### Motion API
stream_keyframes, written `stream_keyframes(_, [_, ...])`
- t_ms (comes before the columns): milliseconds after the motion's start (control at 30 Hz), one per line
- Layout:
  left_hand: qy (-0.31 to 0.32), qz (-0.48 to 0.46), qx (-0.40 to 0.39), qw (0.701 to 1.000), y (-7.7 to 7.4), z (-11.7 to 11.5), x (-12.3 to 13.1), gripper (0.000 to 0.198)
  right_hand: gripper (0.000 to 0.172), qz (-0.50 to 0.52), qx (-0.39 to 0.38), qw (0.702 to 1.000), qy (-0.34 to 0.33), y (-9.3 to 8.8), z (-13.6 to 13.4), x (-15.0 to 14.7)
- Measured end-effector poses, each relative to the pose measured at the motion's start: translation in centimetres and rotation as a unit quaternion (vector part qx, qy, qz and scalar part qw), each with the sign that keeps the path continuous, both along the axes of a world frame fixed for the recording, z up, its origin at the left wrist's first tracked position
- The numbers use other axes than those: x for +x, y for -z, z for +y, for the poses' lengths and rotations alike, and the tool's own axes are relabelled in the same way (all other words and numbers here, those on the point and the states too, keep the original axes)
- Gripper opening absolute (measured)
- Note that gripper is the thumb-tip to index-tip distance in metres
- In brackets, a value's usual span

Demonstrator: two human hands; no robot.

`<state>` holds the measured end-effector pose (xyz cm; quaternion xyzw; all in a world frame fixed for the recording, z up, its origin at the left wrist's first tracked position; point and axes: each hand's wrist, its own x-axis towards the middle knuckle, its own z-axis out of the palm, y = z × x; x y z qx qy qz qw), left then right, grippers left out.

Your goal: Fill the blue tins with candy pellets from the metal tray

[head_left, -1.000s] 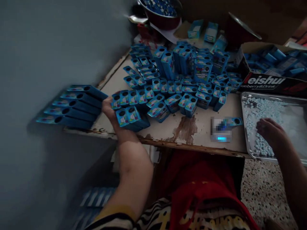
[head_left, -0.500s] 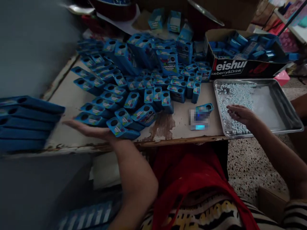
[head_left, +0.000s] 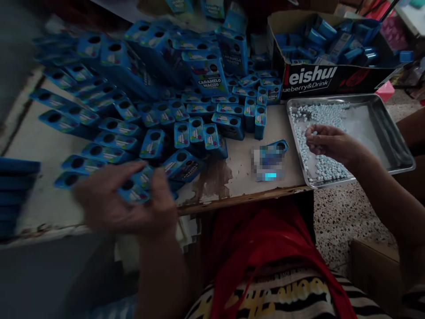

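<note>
My left hand (head_left: pixel 128 199), smeared by motion, curls around small blue candy boxes (head_left: pixel 136 184) by the table's front edge. Its thumb lies on their right side and its fingers on the left; the palm hides part of them. Each box has a dark round hole in its top. Over the left part of a metal tray (head_left: pixel 381 133), my right hand (head_left: pixel 332 141) has its fingers pinched together, with pale bits at the fingertips. Small pale blue candies (head_left: pixel 332 170) lie in the tray below and around it.
Rows of upright blue boxes (head_left: pixel 162 113) cover the table, with taller ones (head_left: pixel 207 73) behind. A blurred-out item (head_left: pixel 268 164) and another blue box (head_left: pixel 280 145) lie left of the tray. A cardboard carton (head_left: pixel 348 77) of blue boxes stands behind it. More boxes (head_left: pixel 18 186) stand far left.
My left hand has gone from lying stretched beside the front boxes to curling around them. My right hand has risen slightly from the candies, fingers pinched. The camera view has shifted.
</note>
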<state>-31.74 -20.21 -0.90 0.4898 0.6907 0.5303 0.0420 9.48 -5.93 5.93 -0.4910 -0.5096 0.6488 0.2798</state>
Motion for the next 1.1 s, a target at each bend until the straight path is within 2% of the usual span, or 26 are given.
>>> stream_keyframes(67, [0.008, 0.080, 0.060, 0.995, 0.8, 1.1, 2.9, 0.029, 0.025, -0.041, 0.032, 0.998, -0.047, -0.8, 0.2, -1.8])
stream_keyframes(100, [0.034, 0.094, 0.065, 0.993, 1.1, 1.7, 4.1, 0.026, 0.024, -0.059, 0.044, 0.995, -0.063, -1.0, 0.3, -2.6])
stream_keyframes(200, [0.115, -0.006, 0.037, 0.993, 2.1, 3.3, 6.6, 0.039, 0.023, -0.084, 0.070, 0.988, -0.108, -1.7, 0.8, -3.9])
stream_keyframes(300, [0.168, -0.128, 0.016, 0.977, 3.5, 4.4, 8.2, 0.056, 0.026, -0.068, 0.089, 0.985, -0.134, -2.5, 1.0, -3.8])
stream_keyframes(367, [0.192, -0.147, -0.016, 0.970, 4.4, 4.8, 9.1, 0.064, 0.027, -0.054, 0.097, 0.985, -0.136, -2.9, 1.0, -3.2])
stream_keyframes(500, [0.213, -0.130, -0.066, 0.966, 5.6, 5.0, 10.3, 0.069, 0.027, -0.040, 0.105, 0.984, -0.135, -2.9, 0.8, -3.2])
stream_keyframes(700, [0.211, -0.117, -0.055, 0.969, 5.7, 5.1, 12.1, 0.068, 0.021, -0.067, 0.129, 0.977, -0.154, -2.3, 0.6, -4.6])
stream_keyframes(833, [0.215, -0.099, -0.054, 0.970, 6.7, 6.2, 14.3, 0.080, 0.016, -0.160, 0.193, 0.962, -0.108, -1.3, 1.0, -1.1])
stream_keyframes(900, [0.241, -0.101, -0.068, 0.963, 7.2, 7.2, 15.2, 0.069, 0.021, -0.259, 0.250, 0.930, -0.074, 0.0, 1.0, 1.4])
stream_keyframes(967, [0.278, -0.083, -0.065, 0.955, 7.2, 8.4, 15.9, 0.049, 0.028, -0.319, 0.291, 0.902, -0.010, 1.9, 0.4, 3.2])
stream_keyframes(1000, [0.299, -0.056, -0.045, 0.952, 7.0, 9.0, 16.1, 0.039, 0.029, -0.307, 0.290, 0.906, 0.036, 2.9, -0.1, 3.6])
stream_keyframes(1033, [0.318, -0.016, -0.014, 0.948, 6.5, 9.6, 16.4, 0.033, 0.029, -0.263, 0.267, 0.923, 0.085, 3.9, -0.6, 3.6])
stream_keyframes(1100, [0.352, 0.087, 0.061, 0.930, 5.2, 10.7, 16.9, 0.033, 0.032, -0.107, 0.157, 0.968, 0.167, 5.7, -1.7, 2.9])
